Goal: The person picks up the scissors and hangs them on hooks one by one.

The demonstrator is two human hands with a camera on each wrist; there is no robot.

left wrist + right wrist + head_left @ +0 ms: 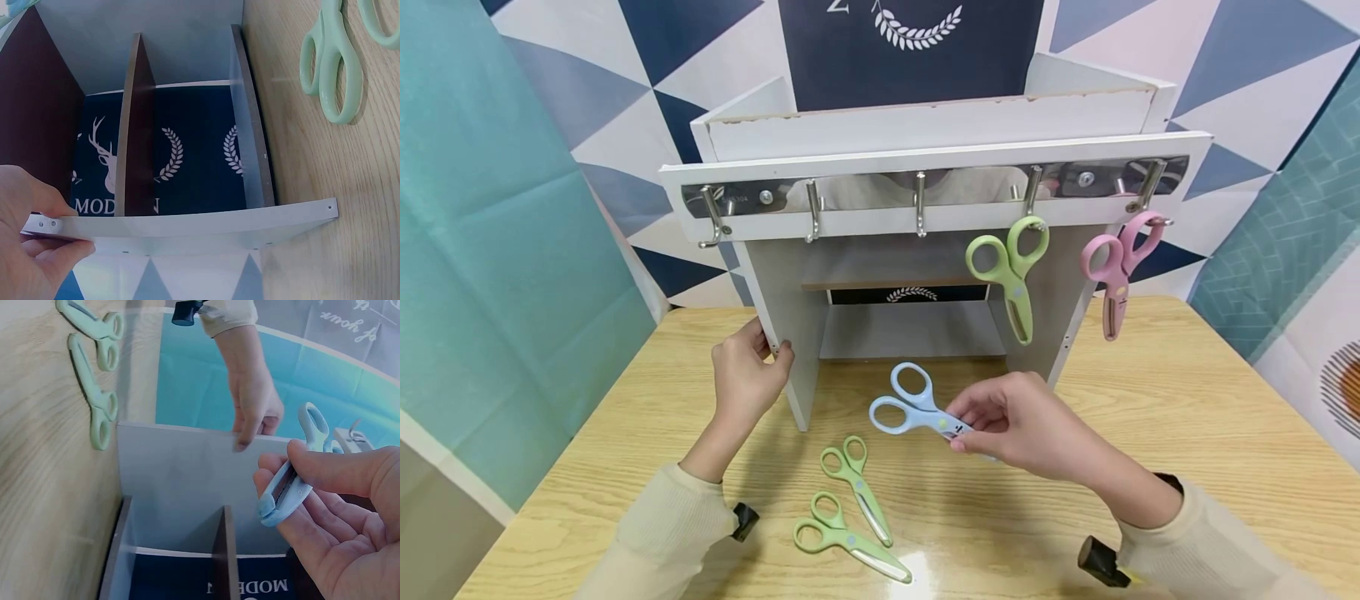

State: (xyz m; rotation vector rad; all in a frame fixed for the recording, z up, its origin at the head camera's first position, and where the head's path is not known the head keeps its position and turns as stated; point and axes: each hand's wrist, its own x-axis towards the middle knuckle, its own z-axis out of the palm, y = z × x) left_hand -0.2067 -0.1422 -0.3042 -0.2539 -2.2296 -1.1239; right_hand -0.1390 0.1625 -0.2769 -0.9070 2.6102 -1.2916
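Note:
My right hand [1026,425] pinches a pair of blue scissors [917,408] by the blade end, handles pointing up and left, in front of the white shelf. In the right wrist view the thumb presses the blue scissors [290,487] against the fingers. With thumb and fingers, my left hand [748,371] grips the front edge of the white shelf's [775,333] left side panel. Green scissors [1015,275] and pink scissors [1120,267] hang by their handle loops from the two right hooks. Two green scissors, one upper [859,487] and one lower [850,537], lie on the table.
A metal hook rail [865,193] runs across the shelf's top front; its three left hooks, including the middle hook [920,204], carry nothing. The wooden table [1180,450] spreads around the shelf. Teal cloth [497,250] hangs at the left, patterned cloth [1247,75] behind.

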